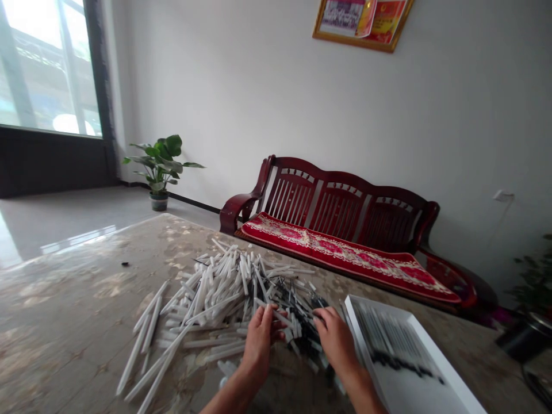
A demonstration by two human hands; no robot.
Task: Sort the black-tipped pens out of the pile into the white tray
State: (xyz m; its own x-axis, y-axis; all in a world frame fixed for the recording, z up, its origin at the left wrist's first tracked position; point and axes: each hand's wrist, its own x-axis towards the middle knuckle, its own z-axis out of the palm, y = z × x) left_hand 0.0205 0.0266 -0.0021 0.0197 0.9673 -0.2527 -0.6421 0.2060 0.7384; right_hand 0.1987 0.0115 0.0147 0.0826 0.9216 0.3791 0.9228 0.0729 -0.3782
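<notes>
Centrally in the head view, a person's left hand is above a patterned bench, fingers closed on a slim white tube at the near right of a heap of white tubes. The right hand is beside dark, slender pieces, between heap and open white box; whether its fingers grip anything, I cannot tell. Inside the box, black-ended sticks lie in a row. A light pinch should suit best, lifting each piece clear, since neighbours could snag or roll.
</notes>
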